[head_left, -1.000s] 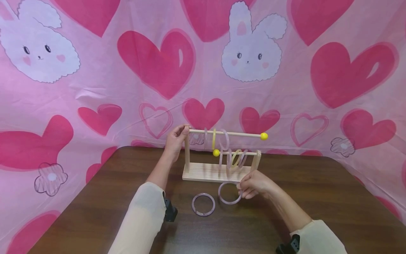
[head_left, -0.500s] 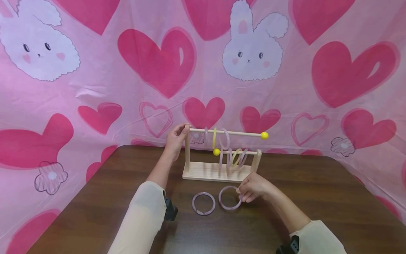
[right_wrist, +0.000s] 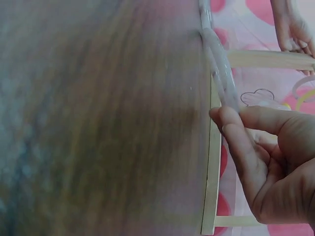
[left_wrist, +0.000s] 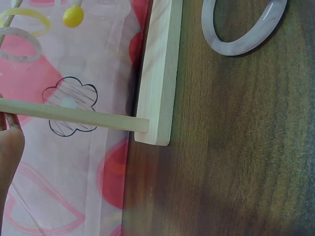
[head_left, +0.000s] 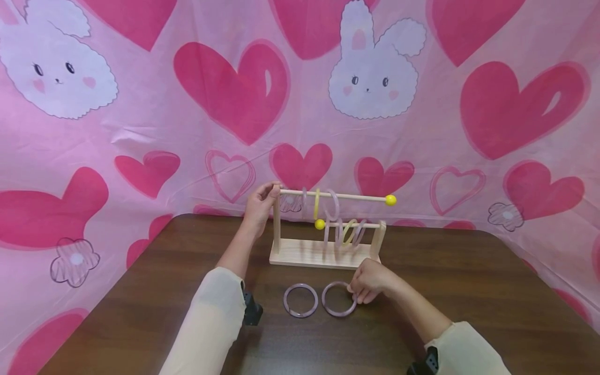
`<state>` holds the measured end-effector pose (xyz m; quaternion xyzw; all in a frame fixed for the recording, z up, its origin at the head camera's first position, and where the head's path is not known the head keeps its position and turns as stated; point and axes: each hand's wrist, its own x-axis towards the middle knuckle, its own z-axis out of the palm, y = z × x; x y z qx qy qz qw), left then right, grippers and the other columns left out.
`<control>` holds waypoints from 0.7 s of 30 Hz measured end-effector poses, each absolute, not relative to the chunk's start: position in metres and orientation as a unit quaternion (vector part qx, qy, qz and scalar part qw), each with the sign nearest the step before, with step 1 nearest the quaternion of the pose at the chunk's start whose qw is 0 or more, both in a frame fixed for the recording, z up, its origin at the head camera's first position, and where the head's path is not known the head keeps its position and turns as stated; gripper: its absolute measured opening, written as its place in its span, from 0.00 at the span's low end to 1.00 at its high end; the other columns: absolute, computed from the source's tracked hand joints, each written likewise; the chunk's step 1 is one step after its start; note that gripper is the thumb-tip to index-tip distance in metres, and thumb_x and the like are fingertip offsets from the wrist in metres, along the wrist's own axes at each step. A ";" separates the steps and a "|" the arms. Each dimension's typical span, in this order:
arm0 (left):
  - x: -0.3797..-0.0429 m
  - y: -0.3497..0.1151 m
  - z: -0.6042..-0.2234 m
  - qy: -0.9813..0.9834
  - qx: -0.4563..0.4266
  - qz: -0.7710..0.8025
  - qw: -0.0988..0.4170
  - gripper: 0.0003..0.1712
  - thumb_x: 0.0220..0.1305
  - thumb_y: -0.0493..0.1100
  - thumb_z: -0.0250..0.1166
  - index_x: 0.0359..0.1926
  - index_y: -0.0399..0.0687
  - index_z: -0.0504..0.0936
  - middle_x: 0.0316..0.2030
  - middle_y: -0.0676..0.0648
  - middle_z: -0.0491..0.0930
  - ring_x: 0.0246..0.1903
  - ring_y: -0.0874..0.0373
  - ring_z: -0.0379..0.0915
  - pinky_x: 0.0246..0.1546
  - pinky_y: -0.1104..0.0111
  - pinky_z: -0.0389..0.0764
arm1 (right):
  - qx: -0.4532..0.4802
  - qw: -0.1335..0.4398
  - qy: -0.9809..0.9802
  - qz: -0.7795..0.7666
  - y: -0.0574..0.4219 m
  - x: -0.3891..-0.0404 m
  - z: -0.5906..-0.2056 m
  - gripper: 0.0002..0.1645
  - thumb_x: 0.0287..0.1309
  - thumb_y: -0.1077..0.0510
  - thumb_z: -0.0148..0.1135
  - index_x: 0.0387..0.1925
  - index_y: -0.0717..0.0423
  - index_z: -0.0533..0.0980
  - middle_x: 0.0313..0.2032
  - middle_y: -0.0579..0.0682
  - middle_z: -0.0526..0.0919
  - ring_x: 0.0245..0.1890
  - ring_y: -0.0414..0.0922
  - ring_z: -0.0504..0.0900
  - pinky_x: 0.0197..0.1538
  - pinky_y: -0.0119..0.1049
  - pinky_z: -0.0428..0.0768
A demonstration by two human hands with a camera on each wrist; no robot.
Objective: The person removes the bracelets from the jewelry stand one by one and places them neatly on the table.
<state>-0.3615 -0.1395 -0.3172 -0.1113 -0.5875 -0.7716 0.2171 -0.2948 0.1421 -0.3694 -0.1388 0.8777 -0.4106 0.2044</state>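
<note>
In the head view my left hand (head_left: 259, 209) grips the top of the left post of a wooden bangle stand (head_left: 309, 253). The left wrist view shows that post (left_wrist: 74, 115) with part of the hand (left_wrist: 9, 147) at its upper end. My right hand (head_left: 373, 281) pinches the right side of a pale purple bangle (head_left: 339, 315) between thumb and fingers, low over the table in front of the stand. Left of it a second purple bangle (head_left: 300, 316) lies flat. In the right wrist view the thumb and fingertips close on the pinched bangle (right_wrist: 222, 69).
Purple bangles and a yellow bangle (head_left: 316, 204) hang on the upper rod, which ends in a yellow ball (head_left: 391, 200). Several more hang on the lower rod, tipped by another yellow ball (head_left: 320, 224). Behind the brown table (head_left: 187, 323) hangs a pink heart-patterned cloth (head_left: 300, 120).
My right hand has lowered the pinched bangle toward me, down beside the bangle on the table. The left hand stays at the post.
</note>
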 end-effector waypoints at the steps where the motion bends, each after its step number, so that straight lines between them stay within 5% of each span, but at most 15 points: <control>1: -0.361 -0.139 -0.317 -0.588 -0.112 -0.771 0.217 0.14 0.64 0.34 0.58 0.48 0.28 0.74 0.32 0.58 0.80 0.39 0.64 0.73 0.47 0.68 0.71 | -0.136 0.198 0.884 -0.401 0.141 -0.295 -0.369 0.05 0.46 0.70 0.58 0.21 0.68 0.79 0.15 0.56 0.80 0.14 0.43 0.79 0.20 0.36 0.79; 21: -0.362 -0.140 -0.318 -0.587 -0.108 -0.773 0.217 0.12 0.63 0.34 0.58 0.46 0.30 0.75 0.37 0.47 0.81 0.38 0.63 0.73 0.46 0.69 0.71 | -0.112 0.159 0.935 -0.296 0.134 -0.293 -0.367 0.10 0.42 0.66 0.69 0.13 0.61 0.78 0.11 0.51 0.78 0.12 0.43 0.78 0.18 0.35 0.78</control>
